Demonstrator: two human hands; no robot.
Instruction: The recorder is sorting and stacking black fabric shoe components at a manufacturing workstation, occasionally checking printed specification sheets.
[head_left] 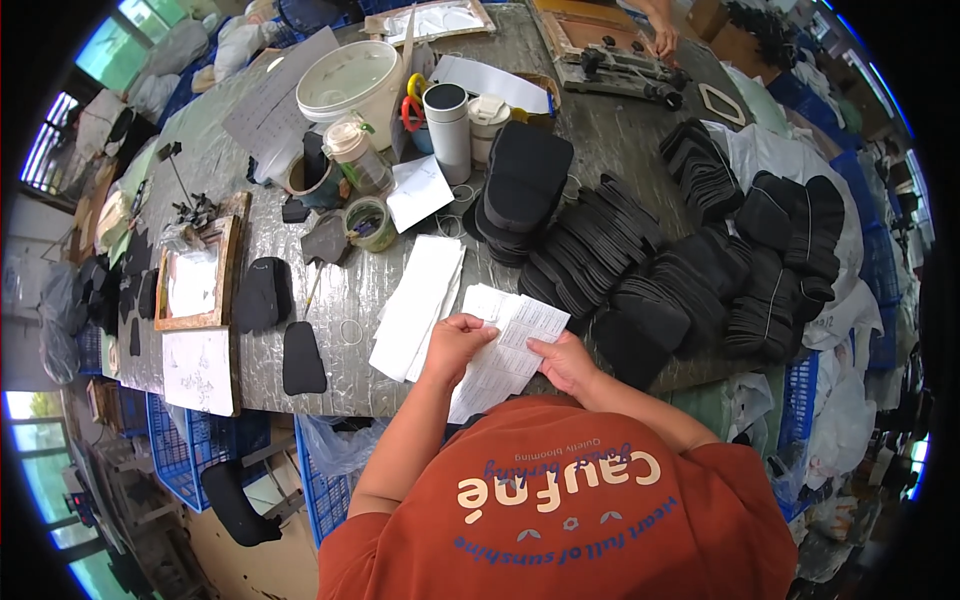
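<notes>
Printed paper sheets (508, 352), covered in small ruled lines, are held in front of me at the table's near edge. My left hand (460, 345) pinches their left side, thumb on top. On the right side, my right hand (565, 362) grips them between thumb and fingers. Just left of them lies a fanned pile of white papers (415, 310) on the tabletop. Stacks of black, rounded flat pads (590, 240) spread from beside the sheets toward the right, the nearest close to my right hand. A single black pad (303, 358) lies flat farther left.
Behind the papers stand a white bucket (350, 85), a grey tumbler (447, 130), a jar (370, 222) and red-handled scissors (411, 112). A wooden frame (195, 280) is at left. Another person's hand (662, 38) works by a clamp fixture (635, 75). Blue crates (185, 450) sit below the table.
</notes>
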